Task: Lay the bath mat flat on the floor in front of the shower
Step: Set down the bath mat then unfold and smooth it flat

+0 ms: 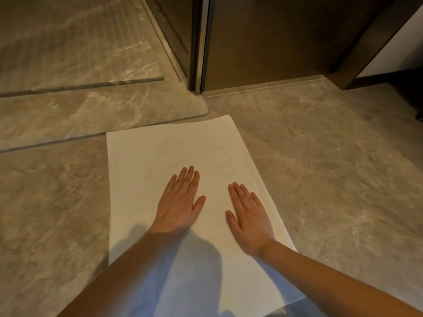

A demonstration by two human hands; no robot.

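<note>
The bath mat (174,152) lies spread on the floor (320,168), its far edge by the shower step (103,124). Our left hand (180,202) and right hand (249,223) rest flat on it, fingers spread. Nearly done, we reckon; just smoothing left.

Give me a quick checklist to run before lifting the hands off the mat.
1. Bath mat unfolded, no visible creases: ok.
2. Left hand and right hand flat, palms down on it: ok.
3. Far corners lying flat: ok.
4. Near edge flat: cannot tell, arms and shadow cover it.
5. Mat near the shower threshold: ok, far corner almost meets it.
6. Mat square to the threshold: not ok, it sits angled.
</note>
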